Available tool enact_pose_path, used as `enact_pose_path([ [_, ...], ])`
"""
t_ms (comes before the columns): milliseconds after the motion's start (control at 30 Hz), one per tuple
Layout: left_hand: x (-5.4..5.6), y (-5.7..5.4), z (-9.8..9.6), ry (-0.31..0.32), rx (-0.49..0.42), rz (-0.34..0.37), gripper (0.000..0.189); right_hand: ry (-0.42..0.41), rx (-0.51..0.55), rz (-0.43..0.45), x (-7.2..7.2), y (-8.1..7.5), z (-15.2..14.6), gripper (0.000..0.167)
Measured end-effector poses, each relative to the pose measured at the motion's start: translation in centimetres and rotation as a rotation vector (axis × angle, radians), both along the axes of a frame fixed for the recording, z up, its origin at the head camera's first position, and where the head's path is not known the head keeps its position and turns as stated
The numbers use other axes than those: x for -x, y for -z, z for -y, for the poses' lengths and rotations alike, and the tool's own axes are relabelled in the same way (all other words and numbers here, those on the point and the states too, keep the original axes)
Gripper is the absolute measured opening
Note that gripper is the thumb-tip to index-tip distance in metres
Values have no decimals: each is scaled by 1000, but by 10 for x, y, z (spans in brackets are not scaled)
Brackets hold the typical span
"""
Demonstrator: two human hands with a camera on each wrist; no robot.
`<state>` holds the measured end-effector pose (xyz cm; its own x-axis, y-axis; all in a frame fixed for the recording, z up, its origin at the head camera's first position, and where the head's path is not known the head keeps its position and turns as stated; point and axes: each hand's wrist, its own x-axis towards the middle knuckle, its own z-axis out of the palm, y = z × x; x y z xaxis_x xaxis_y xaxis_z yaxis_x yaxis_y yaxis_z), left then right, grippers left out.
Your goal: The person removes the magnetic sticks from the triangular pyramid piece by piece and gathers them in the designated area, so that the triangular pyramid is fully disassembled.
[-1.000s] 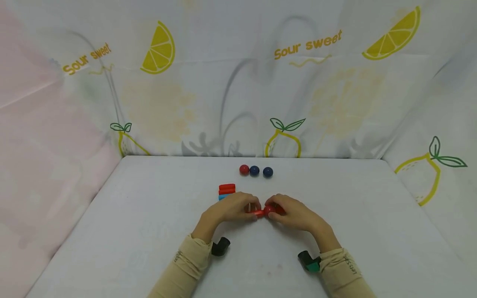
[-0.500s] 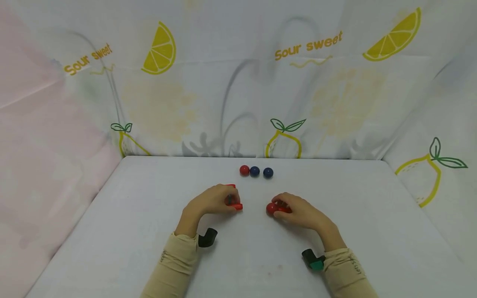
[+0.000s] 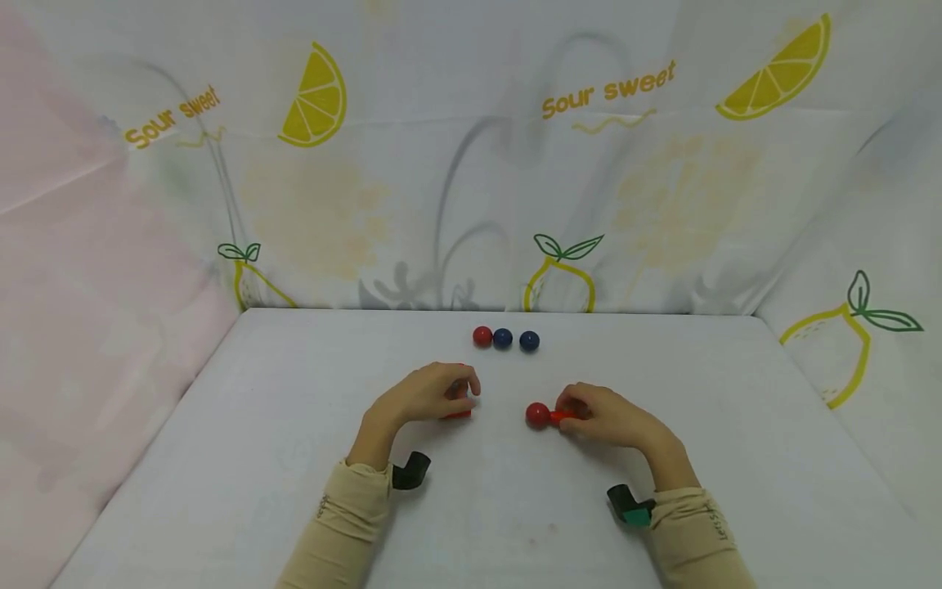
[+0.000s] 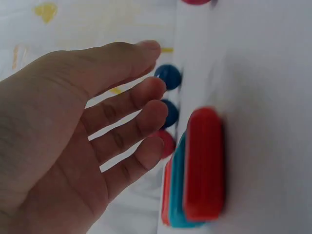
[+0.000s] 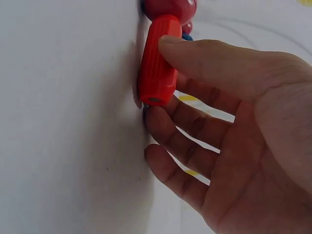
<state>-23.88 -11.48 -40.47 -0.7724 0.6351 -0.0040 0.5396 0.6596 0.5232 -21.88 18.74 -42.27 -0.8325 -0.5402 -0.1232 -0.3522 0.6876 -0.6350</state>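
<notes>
My left hand [image 3: 427, 394] hovers open beside a row of short rods on the white table. In the left wrist view its fingers are spread and hold nothing; the row shows a red rod [image 4: 204, 165] in front, a blue rod [image 4: 177, 197] and another red rod [image 4: 166, 192] behind. My right hand [image 3: 609, 417] pinches a ribbed red rod [image 5: 158, 66] between thumb and fingers, low at the table. A grey dot shows in that rod's near end. Its far end meets a red ball [image 3: 538, 415]. The left hand hides most of the row in the head view.
At the back of the white table [image 3: 331, 507] a red ball [image 3: 482, 336], a blue ball [image 3: 503, 338] and another blue ball [image 3: 529, 341] stand in a line. A lemon-print cloth [image 3: 412, 164] hangs behind the table's far edge.
My left hand took a red rod away from the ball leftward to the row and let go of it. The right hand slid slightly right along its rod, showing more of the ball.
</notes>
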Motion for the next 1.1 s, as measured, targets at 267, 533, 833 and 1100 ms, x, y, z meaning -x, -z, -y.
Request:
enact_pose_path([
  [267, -10, 18, -70, 35, -23, -56, 36, -47, 46, 5, 6, 3, -11, 12],
  [533, -9, 26, -87, -30, -33, -141, 25, -119, 93, -49, 4, 3, -6, 12],
  [833, 32, 8, -108, -99, -5, -286, 28, -61, 55, -11, 4, 6, -4, 16],
  [1100, 64, 7, -140, -74, 141, -355, 28, -24, 45, 22, 4, 7, -3, 16],
])
